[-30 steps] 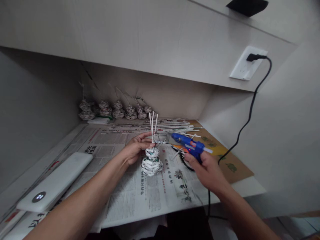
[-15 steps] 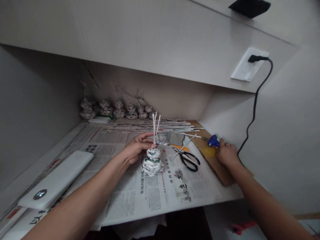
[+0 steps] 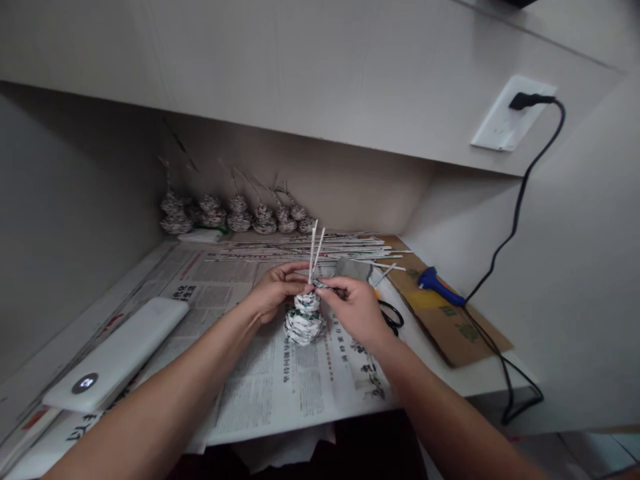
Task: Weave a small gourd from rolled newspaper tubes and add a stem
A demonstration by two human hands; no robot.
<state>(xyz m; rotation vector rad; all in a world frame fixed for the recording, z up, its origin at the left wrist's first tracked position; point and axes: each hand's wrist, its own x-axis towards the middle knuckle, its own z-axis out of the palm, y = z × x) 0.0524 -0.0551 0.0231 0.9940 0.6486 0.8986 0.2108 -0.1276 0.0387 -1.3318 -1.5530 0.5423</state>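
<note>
Right hand [image 3: 357, 303] now beside left hand [image 3: 273, 292], both in a pinch atop woven gourd [image 3: 305, 320]

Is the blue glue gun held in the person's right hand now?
No, the blue glue gun lies on the cardboard, while the right hand is at the top of the woven paper gourd.

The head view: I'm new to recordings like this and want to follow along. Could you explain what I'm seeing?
There is no machine: a person works bare-handed, seen by a camera worn on the head, looking forward and down. The left hand holds a woven, gourd-shaped piece by its neck; the right hand pinches a strip there. On the table lie newspaper, a white device, thin sticks and cardboard bearing a blue corded tool. Similar woven pieces stand behind.
</note>
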